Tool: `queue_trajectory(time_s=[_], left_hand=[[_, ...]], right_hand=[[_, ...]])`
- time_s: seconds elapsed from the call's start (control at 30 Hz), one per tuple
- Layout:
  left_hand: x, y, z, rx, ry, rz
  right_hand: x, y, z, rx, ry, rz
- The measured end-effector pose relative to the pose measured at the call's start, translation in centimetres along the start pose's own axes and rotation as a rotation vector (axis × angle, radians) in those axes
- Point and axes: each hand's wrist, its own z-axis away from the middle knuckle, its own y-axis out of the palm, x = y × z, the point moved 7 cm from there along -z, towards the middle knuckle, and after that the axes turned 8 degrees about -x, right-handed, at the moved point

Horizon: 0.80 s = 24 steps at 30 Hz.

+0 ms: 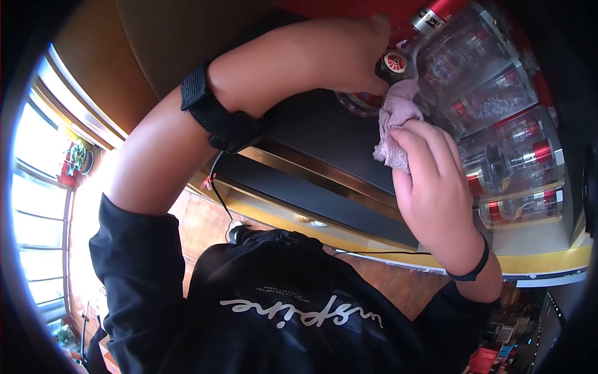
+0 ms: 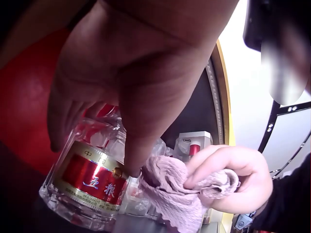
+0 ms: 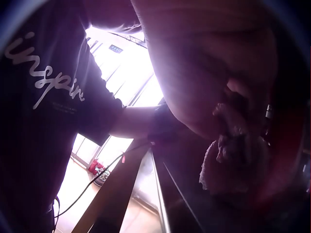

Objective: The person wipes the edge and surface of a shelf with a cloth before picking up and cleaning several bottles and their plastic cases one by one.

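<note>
In the left wrist view, my left hand (image 2: 126, 73) grips a clear glass liquor bottle (image 2: 92, 182) by its upper part. The bottle has a red and gold label, and the hand hides most of its top. From the head view, the left hand (image 1: 355, 59) reaches over beside a round dark cap with a red emblem (image 1: 394, 62). My right hand (image 1: 436, 181) pinches a crumpled pink cloth (image 1: 395, 128) close to that cap. The cloth (image 2: 172, 187) overlaps the bottle's right edge in the left wrist view. The right wrist view shows the cloth (image 3: 228, 165) dimly, under the fingers.
Clear boxes (image 1: 467, 56) holding bottles with red caps stand to the right of the hands. A red-capped bottle (image 1: 430, 19) lies at the top. Below the hands is a dark surface (image 1: 311, 131) with a yellow edge (image 1: 529, 265). A thin black cable (image 1: 386, 252) runs along it.
</note>
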Motion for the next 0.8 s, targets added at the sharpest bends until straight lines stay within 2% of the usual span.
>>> queue_trajectory(time_s=[0.2,0.3,0.57,0.8], left_hand=[[0.0,0.7,-0.8,-0.056,0.136,-0.037],[-0.1,0.7,-0.6,-0.047,0.081,0.052],[-2.3,2.1,-1.6,-0.064,0.178,0.102],[-5.5,4.2,-3.1,-0.068,0.241,0.152]], right_hand=[[1.2,-0.2,1.5,-0.007,-0.03,0.017],[1.3,-0.6,2.2,-0.013,-0.021,0.025],[2.2,-2.1,4.3,-0.058,-0.061,0.006],[3.1,-3.0,6.7,-0.137,-0.009,-0.033]])
